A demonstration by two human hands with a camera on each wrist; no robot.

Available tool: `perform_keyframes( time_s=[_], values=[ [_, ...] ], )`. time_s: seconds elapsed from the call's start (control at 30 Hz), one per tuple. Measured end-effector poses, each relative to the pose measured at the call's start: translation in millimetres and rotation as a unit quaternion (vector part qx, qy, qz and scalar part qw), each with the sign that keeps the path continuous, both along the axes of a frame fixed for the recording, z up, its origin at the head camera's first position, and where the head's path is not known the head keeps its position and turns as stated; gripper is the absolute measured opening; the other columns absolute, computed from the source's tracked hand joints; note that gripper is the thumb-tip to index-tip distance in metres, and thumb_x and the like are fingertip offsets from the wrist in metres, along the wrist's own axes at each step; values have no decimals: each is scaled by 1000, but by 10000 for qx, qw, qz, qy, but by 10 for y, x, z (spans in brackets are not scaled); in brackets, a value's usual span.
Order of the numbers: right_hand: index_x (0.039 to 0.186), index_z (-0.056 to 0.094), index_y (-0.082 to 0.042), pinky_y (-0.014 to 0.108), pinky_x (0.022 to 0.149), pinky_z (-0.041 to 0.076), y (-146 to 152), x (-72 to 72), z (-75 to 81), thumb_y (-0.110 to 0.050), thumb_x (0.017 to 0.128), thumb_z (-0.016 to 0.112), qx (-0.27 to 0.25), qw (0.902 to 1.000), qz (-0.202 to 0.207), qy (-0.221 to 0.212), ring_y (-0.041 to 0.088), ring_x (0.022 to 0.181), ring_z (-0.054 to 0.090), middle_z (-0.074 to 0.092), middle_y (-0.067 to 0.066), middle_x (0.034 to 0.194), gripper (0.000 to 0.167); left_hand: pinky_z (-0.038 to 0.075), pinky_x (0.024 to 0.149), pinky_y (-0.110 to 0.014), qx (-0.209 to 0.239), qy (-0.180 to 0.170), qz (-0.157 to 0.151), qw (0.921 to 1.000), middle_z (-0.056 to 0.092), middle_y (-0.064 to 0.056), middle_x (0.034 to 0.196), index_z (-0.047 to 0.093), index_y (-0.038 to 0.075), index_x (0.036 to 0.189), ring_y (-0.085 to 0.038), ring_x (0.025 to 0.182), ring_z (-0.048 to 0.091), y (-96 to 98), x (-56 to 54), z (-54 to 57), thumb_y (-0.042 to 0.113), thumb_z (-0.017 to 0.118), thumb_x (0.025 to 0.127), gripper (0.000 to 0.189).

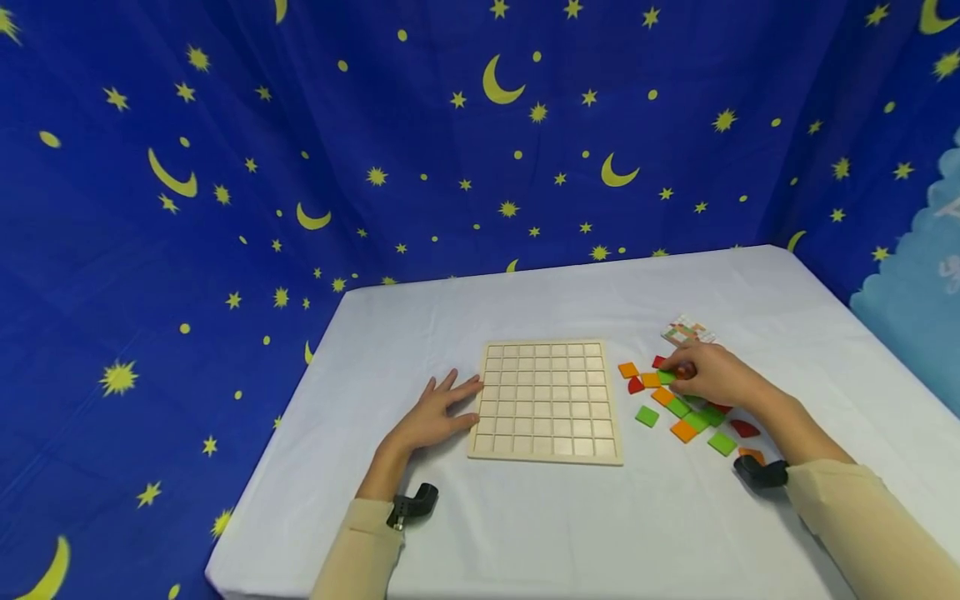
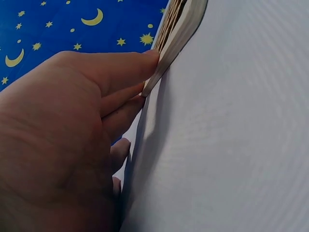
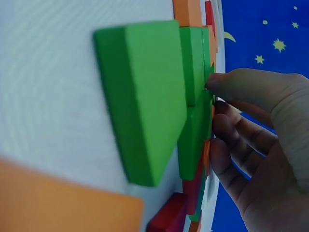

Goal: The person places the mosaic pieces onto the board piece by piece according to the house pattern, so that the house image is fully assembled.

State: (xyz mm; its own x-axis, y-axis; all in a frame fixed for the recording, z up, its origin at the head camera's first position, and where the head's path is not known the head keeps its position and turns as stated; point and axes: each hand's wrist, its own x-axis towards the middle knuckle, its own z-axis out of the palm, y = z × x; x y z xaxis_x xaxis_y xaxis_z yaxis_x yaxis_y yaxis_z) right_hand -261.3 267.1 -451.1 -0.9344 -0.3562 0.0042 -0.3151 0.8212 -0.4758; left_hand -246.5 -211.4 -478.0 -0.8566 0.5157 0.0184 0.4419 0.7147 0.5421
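My left hand [image 1: 435, 417] rests on the white cloth with its fingers spread. Its index finger and thumb touch the left edge of a pale wooden grid board [image 1: 546, 460], also visible in the left wrist view. My right hand [image 1: 712, 377] reaches into a loose group of coloured pieces, thumb and index fingertips apart around a green tile [image 1: 667, 377]. In the right wrist view the right hand [image 3: 260, 130] has its thumb tip right at the green tiles [image 3: 193, 67], with the other fingers loosely bent. Nothing shows lifted from the pile.
Red quarter-round pieces [image 1: 745, 428] and orange tiles [image 1: 683, 431] lie around the right hand, some overlapping. A printed pattern card [image 1: 686, 329] lies behind them. One green tile [image 1: 647, 417] sits between board and pile. A blue curtain with moons [image 1: 502, 208] hangs behind the table.
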Motion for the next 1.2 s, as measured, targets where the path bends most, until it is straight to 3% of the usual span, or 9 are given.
perform_keyframes(
  time_s=[0.2,0.33,0.47,0.7,0.93,1.07,1.13,1.2],
  values=[
    [107,74,-11,55,88,46,24,-10,-42,-17,82,75,-37,10000,-19,8,31,100,53,61,18,118,25,-6,114,-48,46,2,-148,9999,32,8,151,44,20,146,-28,145,6,16,6,10,38,61,93,58],
    [106,74,-12,44,78,49,25,-15,-58,-17,82,75,1,10000,-42,5,24,88,53,64,10,109,24,-8,113,-49,66,-62,-215,9997,30,7,153,43,20,147,-28,145,4,20,17,9,37,60,95,58],
    [107,74,-10,33,66,45,15,-13,-54,-18,83,75,-28,10000,-31,-51,19,77,50,64,5,100,26,-8,113,-49,29,-90,-201,9998,29,7,153,41,19,148,-27,145,4,20,27,11,37,59,95,58],
    [109,73,-7,31,58,40,-11,-2,-6,-18,84,74,-161,9998,-118,-76,19,71,47,60,4,91,28,-9,113,-47,-77,-95,-188,9997,28,10,153,36,22,149,-26,145,4,16,22,26,39,58,95,60],
    [110,72,-7,30,55,39,-43,-18,-17,-22,83,75,-320,9995,-21,22,20,69,47,63,9,99,31,-10,113,-46,-91,-106,-112,9998,27,11,153,39,22,148,-25,145,4,30,29,28,38,59,95,59],
    [109,73,-8,29,58,43,-70,-36,-26,-21,83,76,-401,9992,10,69,33,88,57,64,18,114,29,-8,114,-47,-57,-45,-93,9999,29,8,153,41,21,148,-26,145,6,44,30,28,36,60,94,58],
    [109,73,-8,29,58,44,-87,-48,-28,-21,83,76,-447,9990,34,40,33,89,57,65,16,113,29,-7,114,-47,-62,-7,-81,9999,30,7,153,42,20,147,-26,145,7,50,33,31,36,60,94,58],
    [109,73,-8,29,56,44,-104,-58,-28,-20,83,76,-478,9989,30,-10,28,78,56,67,10,104,29,-6,114,-47,-77,28,-75,9999,30,6,153,43,20,147,-25,145,8,56,37,36,36,60,94,58]
  ],
)
